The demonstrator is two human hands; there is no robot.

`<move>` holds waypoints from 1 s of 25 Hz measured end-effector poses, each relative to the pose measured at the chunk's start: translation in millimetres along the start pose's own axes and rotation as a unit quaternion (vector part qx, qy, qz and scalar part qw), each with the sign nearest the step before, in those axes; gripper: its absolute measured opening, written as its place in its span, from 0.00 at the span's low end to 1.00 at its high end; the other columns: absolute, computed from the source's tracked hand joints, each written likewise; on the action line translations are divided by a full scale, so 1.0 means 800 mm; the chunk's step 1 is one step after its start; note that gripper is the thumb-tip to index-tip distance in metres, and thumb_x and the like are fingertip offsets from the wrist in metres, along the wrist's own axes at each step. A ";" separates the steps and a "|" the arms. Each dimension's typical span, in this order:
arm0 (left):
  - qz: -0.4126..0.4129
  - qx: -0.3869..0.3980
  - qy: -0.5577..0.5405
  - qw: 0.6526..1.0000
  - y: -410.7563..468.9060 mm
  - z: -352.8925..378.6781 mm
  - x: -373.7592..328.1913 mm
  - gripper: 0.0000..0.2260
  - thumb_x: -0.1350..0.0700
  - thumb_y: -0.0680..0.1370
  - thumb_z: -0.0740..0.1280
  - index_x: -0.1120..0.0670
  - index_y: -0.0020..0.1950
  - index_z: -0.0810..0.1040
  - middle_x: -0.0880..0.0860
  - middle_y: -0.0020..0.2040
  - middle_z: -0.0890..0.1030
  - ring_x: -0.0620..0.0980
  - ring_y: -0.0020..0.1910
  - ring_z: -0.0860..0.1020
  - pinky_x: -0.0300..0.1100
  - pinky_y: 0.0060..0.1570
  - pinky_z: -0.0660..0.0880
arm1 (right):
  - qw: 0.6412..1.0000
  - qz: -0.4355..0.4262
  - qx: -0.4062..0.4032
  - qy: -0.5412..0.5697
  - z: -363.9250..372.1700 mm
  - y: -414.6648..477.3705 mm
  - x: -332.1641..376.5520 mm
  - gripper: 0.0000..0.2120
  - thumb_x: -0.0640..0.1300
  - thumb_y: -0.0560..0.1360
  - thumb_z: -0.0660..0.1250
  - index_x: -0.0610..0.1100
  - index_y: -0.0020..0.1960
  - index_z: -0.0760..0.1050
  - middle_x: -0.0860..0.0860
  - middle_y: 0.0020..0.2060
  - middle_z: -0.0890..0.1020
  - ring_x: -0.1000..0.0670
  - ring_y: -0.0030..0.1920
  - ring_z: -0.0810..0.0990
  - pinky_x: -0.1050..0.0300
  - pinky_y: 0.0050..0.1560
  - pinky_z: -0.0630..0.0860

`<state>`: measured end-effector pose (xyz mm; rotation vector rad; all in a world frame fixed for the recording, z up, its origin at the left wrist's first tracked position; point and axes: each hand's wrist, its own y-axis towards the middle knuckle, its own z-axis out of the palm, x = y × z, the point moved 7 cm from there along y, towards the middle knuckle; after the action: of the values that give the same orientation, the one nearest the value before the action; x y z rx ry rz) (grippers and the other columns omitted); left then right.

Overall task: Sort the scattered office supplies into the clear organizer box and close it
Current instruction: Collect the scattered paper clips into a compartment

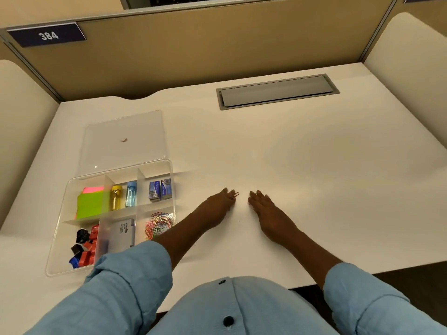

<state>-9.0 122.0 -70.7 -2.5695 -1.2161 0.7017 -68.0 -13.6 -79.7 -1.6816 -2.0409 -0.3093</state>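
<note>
White desk surface [290,153] fills most of our view, bounded at the back by a tan partition [217,49] carrying a dark plate marked 384 [47,35]; a grey cable hatch [277,91] is set into the desk toward the far right. On the left we note the clear organizer box [58,238], open, its lid [123,139] lying flat behind it against the far edge of the box. Contents by compartment: green and pink sticky notes [90,201] far left; a yellow sharpener [116,197] and a blue one [131,193] standing side by side in the far middle; two small blue staple boxes [160,189] far right; black, red and blue binder clips [83,247] near left; a white box with printed text [122,234] near middle; a heap of coloured paper clips [158,224] near right. Our left hand [217,206] rests on the desk just right of the box, fingers drawn close together and pinching one reddish paper clip [235,195] at the fingertips, the clip at desk level. Our right hand [266,209] lies palm down near it, fingers extended and close together, holding nothing we can see. The two hands are apart, with a narrow strip of bare desk between them. Light blue sleeves [135,274] are rolled back on both forearms.
</note>
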 end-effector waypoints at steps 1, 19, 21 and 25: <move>-0.011 -0.033 -0.006 0.999 -0.007 0.002 -0.002 0.21 0.65 0.80 0.52 0.56 0.74 0.62 0.52 0.77 0.57 0.52 0.77 0.52 0.43 0.73 0.55 | 1.000 -0.002 -0.005 0.001 0.002 -0.006 -0.001 0.28 0.29 0.77 0.48 0.41 0.76 0.54 0.49 0.77 0.54 0.52 0.77 0.46 0.61 0.75 0.39; 0.008 -0.180 -0.005 0.984 -0.038 0.004 -0.021 0.22 0.70 0.78 0.53 0.61 0.71 0.66 0.57 0.73 0.65 0.58 0.72 0.63 0.45 0.70 0.62 | 0.986 0.003 -0.076 -0.151 0.017 -0.061 0.035 0.35 0.26 0.53 0.77 0.37 0.60 0.79 0.37 0.59 0.80 0.40 0.60 0.79 0.56 0.50 0.79; 0.007 -0.190 -0.026 0.981 -0.043 0.001 -0.023 0.19 0.72 0.75 0.57 0.65 0.64 0.74 0.61 0.67 0.74 0.61 0.68 0.70 0.48 0.67 0.67 | 0.983 0.009 -0.076 -0.164 0.015 -0.056 0.035 0.32 0.27 0.53 0.79 0.37 0.57 0.80 0.38 0.56 0.82 0.40 0.57 0.81 0.57 0.46 0.81; 0.011 -0.268 -0.047 0.962 -0.049 0.003 -0.018 0.11 0.68 0.70 0.60 0.62 0.44 0.81 0.59 0.45 0.83 0.53 0.49 0.76 0.46 0.50 0.76 | 0.980 0.026 -0.098 -0.170 0.006 -0.047 0.041 0.25 0.27 0.53 0.79 0.35 0.50 0.82 0.38 0.47 0.84 0.39 0.50 0.84 0.51 0.47 0.81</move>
<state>-44.1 136.0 -53.2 -3.0077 -1.5949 0.5612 -110.1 8.1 -63.3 -2.0203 -2.2657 -0.2218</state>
